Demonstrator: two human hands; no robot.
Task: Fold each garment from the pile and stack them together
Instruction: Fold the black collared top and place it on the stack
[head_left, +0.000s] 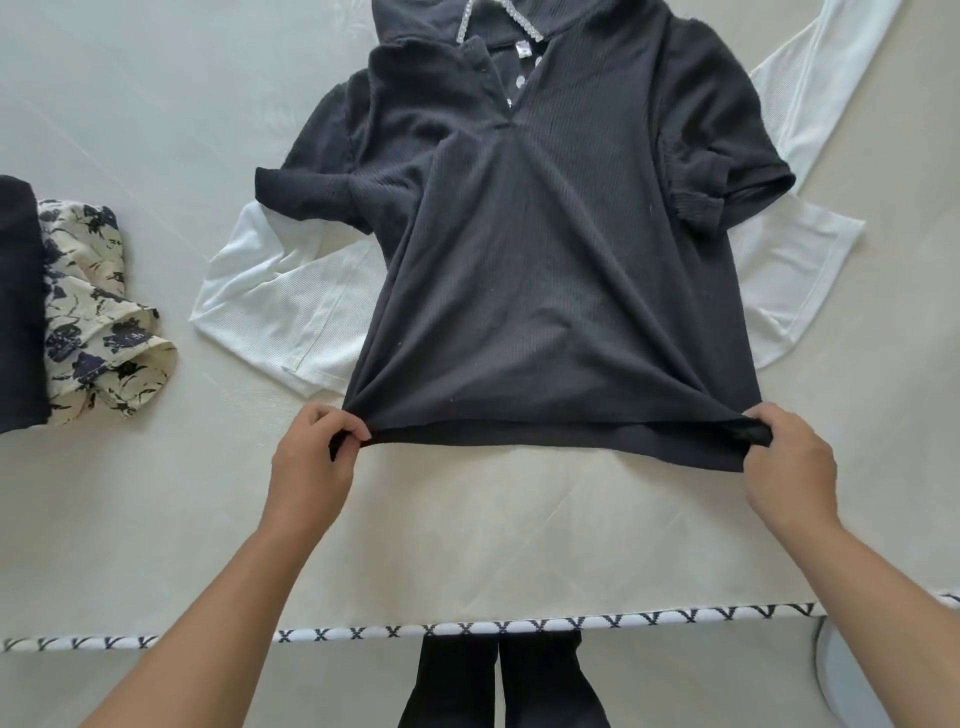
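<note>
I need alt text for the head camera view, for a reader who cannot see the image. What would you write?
A person's left hand and right hand pinch the bottom hem corners of a dark ribbed polo shirt spread face up on a pale table. It lies over a white garment; folded dark and floral clothes sit at the left.

Garment: a dark ribbed short-sleeved polo shirt (545, 249) lies front-up, collar away from the person.
Left hand (311, 462): pinches the near-left hem corner.
Right hand (789, 462): grips the near-right hem corner, hem stretched between both hands.
Underneath: a white textured garment (291, 306) shows on both sides.
Far left: a folded dark garment (21, 306) touching a cream floral-print garment (93, 322).
Surface (467, 530): pale cloth with a patterned white edge trim (519, 626).
</note>
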